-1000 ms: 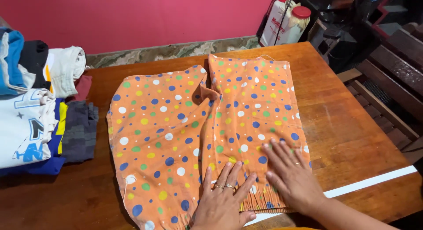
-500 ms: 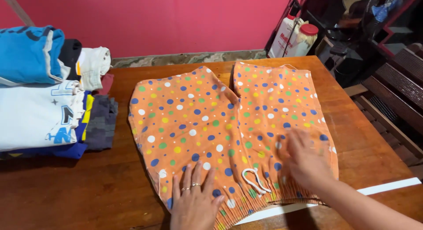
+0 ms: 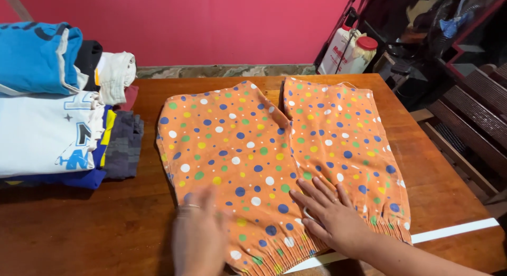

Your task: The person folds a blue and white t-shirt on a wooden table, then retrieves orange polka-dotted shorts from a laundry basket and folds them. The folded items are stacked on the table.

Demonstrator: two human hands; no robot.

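Note:
A pair of orange shorts (image 3: 274,144) with blue, green, yellow and white dots lies spread flat on the wooden table (image 3: 95,223), waistband toward me. My left hand (image 3: 198,236) lies flat with fingers apart on the left side near the waistband, blurred by motion, rings on two fingers. My right hand (image 3: 332,215) presses flat on the middle of the waistband area, over the spot where the white drawstring lay. Neither hand grips anything.
A stack of folded clothes (image 3: 58,112) in blue, white, dark grey and yellow sits at the table's left. A white strip (image 3: 454,229) runs along the near right edge. A white container with a red lid (image 3: 353,51) stands behind the table. Wooden slats (image 3: 465,128) are at right.
My left hand slid left along the waistband. My right hand moved left from the right leg to the middle, covering the drawstring. The shorts lie flatter.

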